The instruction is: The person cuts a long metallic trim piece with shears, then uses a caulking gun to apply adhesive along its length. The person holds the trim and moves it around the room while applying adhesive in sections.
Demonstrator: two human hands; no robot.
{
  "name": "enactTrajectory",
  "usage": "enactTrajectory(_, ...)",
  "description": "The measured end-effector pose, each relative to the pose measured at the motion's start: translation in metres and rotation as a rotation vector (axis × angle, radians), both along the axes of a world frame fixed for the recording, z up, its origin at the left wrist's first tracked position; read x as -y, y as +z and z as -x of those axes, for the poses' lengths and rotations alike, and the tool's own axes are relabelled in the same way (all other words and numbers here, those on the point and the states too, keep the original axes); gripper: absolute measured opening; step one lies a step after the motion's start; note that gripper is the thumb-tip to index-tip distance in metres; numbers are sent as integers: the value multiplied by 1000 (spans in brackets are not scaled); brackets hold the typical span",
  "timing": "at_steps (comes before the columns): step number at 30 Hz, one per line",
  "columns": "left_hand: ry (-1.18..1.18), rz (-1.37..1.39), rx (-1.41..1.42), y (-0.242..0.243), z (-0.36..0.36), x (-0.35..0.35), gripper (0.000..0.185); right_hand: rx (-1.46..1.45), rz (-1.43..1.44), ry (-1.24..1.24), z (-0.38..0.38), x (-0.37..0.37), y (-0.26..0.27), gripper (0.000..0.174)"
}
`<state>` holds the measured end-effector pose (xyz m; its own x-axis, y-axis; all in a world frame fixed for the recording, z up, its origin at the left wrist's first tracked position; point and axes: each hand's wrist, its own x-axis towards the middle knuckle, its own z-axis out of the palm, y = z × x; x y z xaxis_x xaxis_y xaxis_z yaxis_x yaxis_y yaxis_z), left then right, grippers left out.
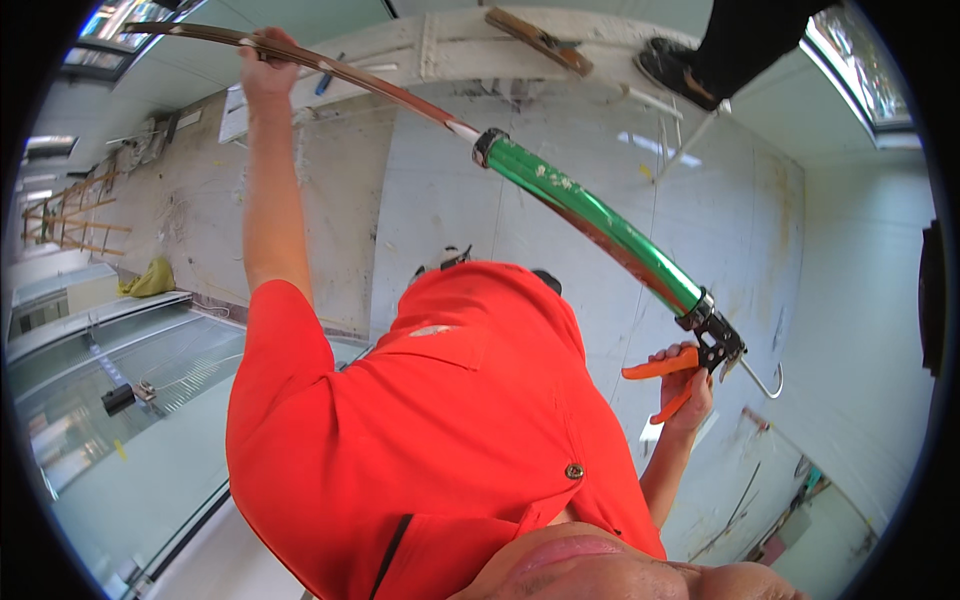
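Observation:
My right hand [694,394] holds the orange handle and trigger [664,365] of a caulking gun. Its shiny green barrel [600,225] slants up to the left, smeared with pale residue, and a hooked metal rod [772,386] sticks out behind. The white nozzle [463,131] meets or overlaps the near end of a long, narrow brownish-red strip [360,79]; whether they touch I cannot tell. At the upper left, my left hand [271,64] is closed around this strip, with its far end reaching beyond the fingers.
Across the top runs a pale, stained plank or bench [457,49], bearing what looks like a wooden hand plane [540,41] and a blue tool [324,81]. Another person's shoe [679,71] is at its right. A wooden ladder [82,223] and yellow-green bag [150,277] are at left.

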<state>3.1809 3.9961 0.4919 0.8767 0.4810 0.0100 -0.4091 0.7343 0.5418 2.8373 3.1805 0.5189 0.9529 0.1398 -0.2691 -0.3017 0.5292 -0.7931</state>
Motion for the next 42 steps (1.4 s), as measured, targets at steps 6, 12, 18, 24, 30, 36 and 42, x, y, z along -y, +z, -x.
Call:
enactTrajectory(6,-38,64,11,8,-20,5,59,-144,-3,-130,15,11,-12,53)
enactTrajectory(12,-16,34,-25,27,-23,13,58,-192,-13,-154,16,14,-23,53)
enactTrajectory(18,-16,30,-11,42,-19,14,59,-215,-14,-155,17,18,-23,53)
enactTrajectory(24,-20,-31,-22,52,-17,8,61,-191,-29,-143,20,24,-19,57)
enactTrajectory(30,-2,-35,-11,51,-17,5,61,-18,116,-145,20,33,-13,73)
enactTrajectory(36,66,-52,-45,41,-13,4,61,141,38,-11,4,27,26,114)
enactTrajectory(42,91,-46,-44,30,-11,-1,62,117,209,-90,1,21,50,113)
